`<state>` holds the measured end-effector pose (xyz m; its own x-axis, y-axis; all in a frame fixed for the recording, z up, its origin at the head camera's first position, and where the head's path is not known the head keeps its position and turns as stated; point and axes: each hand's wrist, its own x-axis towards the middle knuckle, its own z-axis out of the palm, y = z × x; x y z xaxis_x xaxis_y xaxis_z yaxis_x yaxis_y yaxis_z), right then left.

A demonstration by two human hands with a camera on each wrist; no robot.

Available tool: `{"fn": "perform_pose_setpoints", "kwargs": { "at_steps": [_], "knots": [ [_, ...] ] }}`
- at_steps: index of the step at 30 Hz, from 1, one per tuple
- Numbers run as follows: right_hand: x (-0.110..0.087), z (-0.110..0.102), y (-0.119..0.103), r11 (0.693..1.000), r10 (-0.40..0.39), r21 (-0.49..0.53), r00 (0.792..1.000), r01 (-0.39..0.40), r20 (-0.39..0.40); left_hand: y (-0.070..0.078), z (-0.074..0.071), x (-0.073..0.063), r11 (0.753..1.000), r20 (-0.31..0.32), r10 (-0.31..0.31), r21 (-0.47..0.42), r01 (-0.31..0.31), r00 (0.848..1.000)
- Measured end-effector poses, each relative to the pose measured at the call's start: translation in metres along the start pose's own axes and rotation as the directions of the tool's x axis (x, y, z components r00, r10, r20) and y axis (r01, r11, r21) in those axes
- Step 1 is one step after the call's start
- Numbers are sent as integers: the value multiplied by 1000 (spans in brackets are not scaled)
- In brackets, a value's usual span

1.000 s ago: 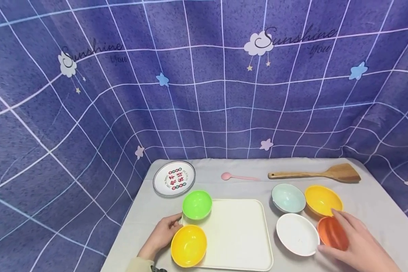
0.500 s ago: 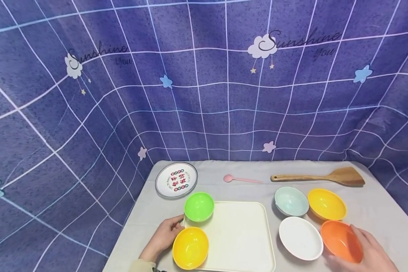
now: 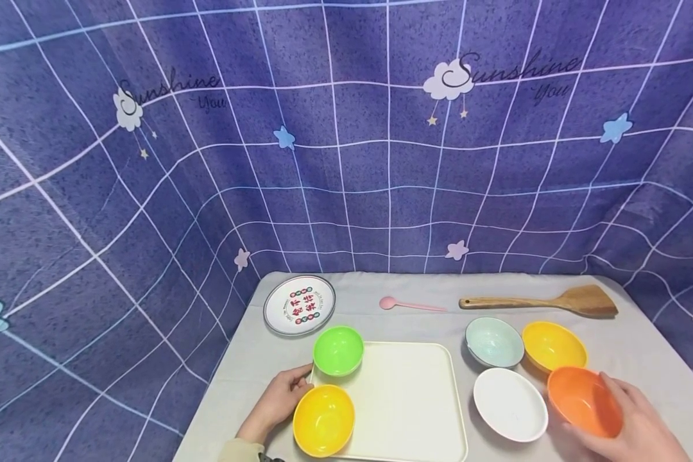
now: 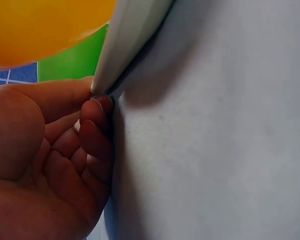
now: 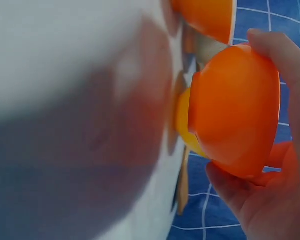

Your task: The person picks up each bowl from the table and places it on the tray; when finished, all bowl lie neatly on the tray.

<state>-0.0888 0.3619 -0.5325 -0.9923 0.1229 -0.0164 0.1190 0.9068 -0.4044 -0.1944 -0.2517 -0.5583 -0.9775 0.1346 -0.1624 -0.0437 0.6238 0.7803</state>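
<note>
One orange bowl (image 3: 583,401), right of the tray (image 3: 404,398), has just risen off the tabletop (image 3: 237,359), gripped by the right hand (image 3: 636,423), so it seems free to move; the left hand (image 3: 278,399) pinches the tray's left edge.

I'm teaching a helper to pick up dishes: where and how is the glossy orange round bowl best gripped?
Probably by its rim and outer wall, from the right, as the right hand does: the glossy orange round bowl opens upward with a flaring wall that thumb and fingers can span, while the round white bowl crowds its left.
</note>
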Motion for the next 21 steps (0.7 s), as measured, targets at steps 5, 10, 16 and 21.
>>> {"fn": "perform_pose_setpoints", "kwargs": {
  "at_steps": [5, 10, 16, 21],
  "knots": [
    [-4, -9, -5, 996, -83, 6, 984, 85, -158, -1, 0, 0, 1000, -1, 17, -1, -17, 1000],
    [-4, -14, -8, 988, -147, 8, 955, 154, -258, -2, 0, -1, 1000, -3, 24, -2, -24, 1000],
    [-2, -17, -18, 984, -168, 17, 946, 180, -276, -1, 0, -1, 1000, -6, 18, -5, -18, 1000],
    [1, -18, -28, 979, -177, 44, 942, 197, -285, 0, 0, 0, 1000, 1, 5, -3, -5, 1000]
  ]
}}
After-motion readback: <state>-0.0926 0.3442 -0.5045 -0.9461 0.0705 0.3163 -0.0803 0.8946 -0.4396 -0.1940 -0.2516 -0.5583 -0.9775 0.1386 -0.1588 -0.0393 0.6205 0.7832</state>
